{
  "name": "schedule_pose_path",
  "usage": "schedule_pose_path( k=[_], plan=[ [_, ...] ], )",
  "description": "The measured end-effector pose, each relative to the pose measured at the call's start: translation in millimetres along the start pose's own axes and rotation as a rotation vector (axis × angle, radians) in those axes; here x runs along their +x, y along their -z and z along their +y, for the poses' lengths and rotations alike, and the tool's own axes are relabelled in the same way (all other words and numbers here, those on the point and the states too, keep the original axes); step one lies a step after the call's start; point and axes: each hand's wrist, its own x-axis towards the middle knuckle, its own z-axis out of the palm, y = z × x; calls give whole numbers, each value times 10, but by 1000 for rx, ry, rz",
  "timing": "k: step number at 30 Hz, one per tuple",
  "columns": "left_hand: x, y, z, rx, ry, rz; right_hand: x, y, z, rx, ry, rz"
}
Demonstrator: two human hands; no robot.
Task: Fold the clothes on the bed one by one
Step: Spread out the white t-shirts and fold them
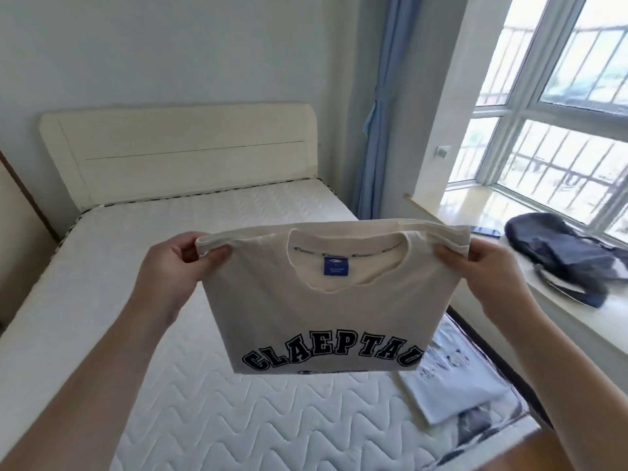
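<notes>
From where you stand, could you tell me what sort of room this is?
Most likely a bedroom: a bare quilted mattress with a cream headboard, and a blue curtain by the window.

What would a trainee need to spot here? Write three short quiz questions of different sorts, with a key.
1. True or false: both hands, left and right, grip the cream T-shirt in the air.
2. Where does the folded pale shirt lie? A) bed's right edge B) windowsill C) headboard
3. Fill in: the dark bag sits on the ____.

Key: 1 true; 2 A; 3 windowsill.
</notes>
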Motion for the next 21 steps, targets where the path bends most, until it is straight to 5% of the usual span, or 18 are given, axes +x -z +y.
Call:
schedule_pose_path(
  k=[9,21],
  plan=[
    [-306,-1095,32,45,-43,-320,-927,1121,119,-55,-53,217],
    [-1397,-3136,390,34,47,-550,-1884,3106,571,9,-151,391]
  ],
)
